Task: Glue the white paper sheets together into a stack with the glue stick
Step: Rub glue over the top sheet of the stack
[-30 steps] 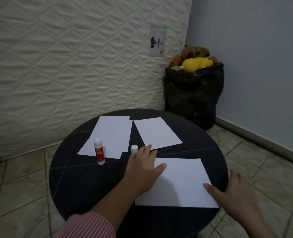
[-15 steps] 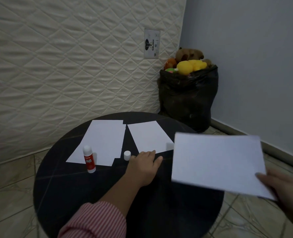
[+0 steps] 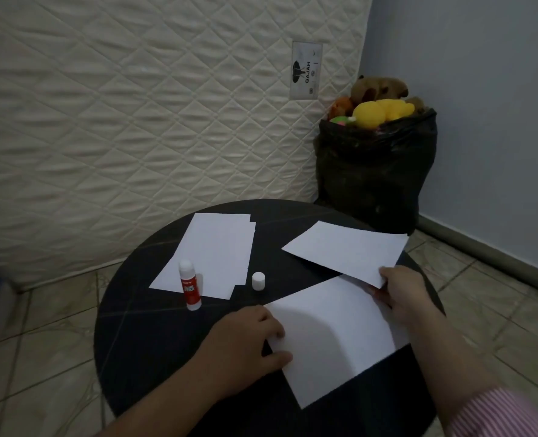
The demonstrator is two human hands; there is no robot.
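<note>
On the round black table (image 3: 154, 348) a pile of white sheets (image 3: 212, 252) lies at the back left. The red glue stick (image 3: 189, 288) stands upright at the pile's near edge, and its white cap (image 3: 258, 281) stands apart to the right. A single white sheet (image 3: 337, 339) lies at the front. My left hand (image 3: 245, 342) grips that sheet's left edge, thumb on top. My right hand (image 3: 401, 294) pinches the near corner of another white sheet (image 3: 346, 249), held tilted above the table's right side.
A quilted mattress (image 3: 135, 121) leans against the wall behind the table. A black bag (image 3: 375, 171) stuffed with plush toys stands in the corner at the right. Tiled floor surrounds the table.
My right hand lifted a sheet off the table's front, swung it out to the right, then brought it back over the table's right side. My left hand moved from beside the cap to the front sheet.
</note>
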